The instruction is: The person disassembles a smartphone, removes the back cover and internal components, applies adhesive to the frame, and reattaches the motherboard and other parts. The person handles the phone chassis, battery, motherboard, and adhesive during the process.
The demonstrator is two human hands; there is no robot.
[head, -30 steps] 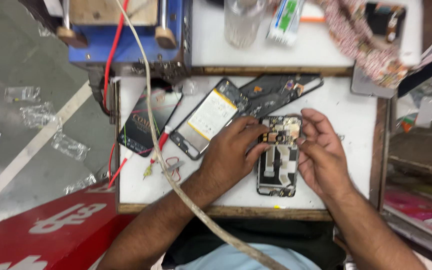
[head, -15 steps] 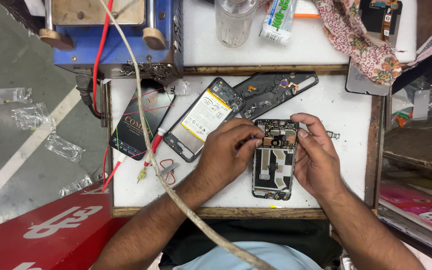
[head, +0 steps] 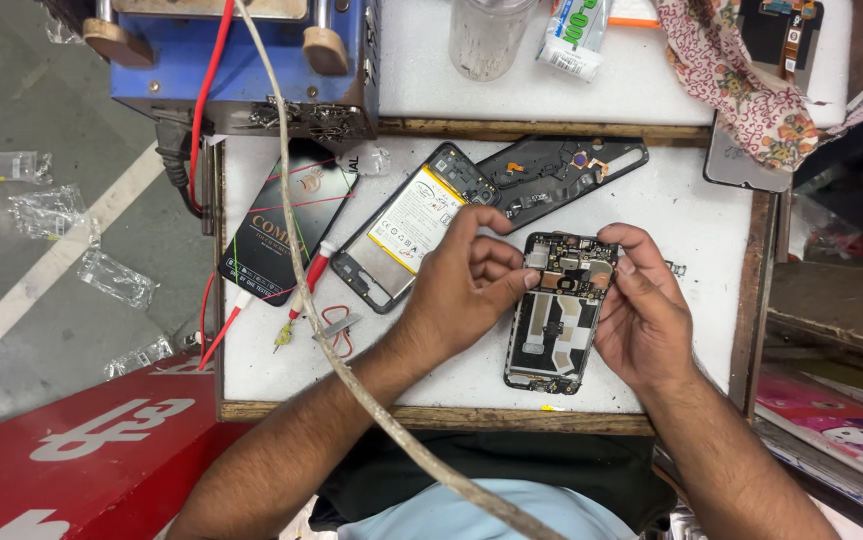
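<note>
Head view: an opened black smartphone with its bare circuit board showing (head: 560,312) lies on the white wooden-framed work tray (head: 692,210); the left hand (head: 462,290) pinches fingertips at its upper left edge; the right hand (head: 647,320) curls against its right side, thumb pressing near the top, perhaps on a small part; a battery-fitted phone frame (head: 407,225) lies just left.

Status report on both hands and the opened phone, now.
Left hand and right hand both pinching the top of the opened phone flat on the white board. Cable crosses the left forearm. Second phone frame lies alongside, apart.
</note>
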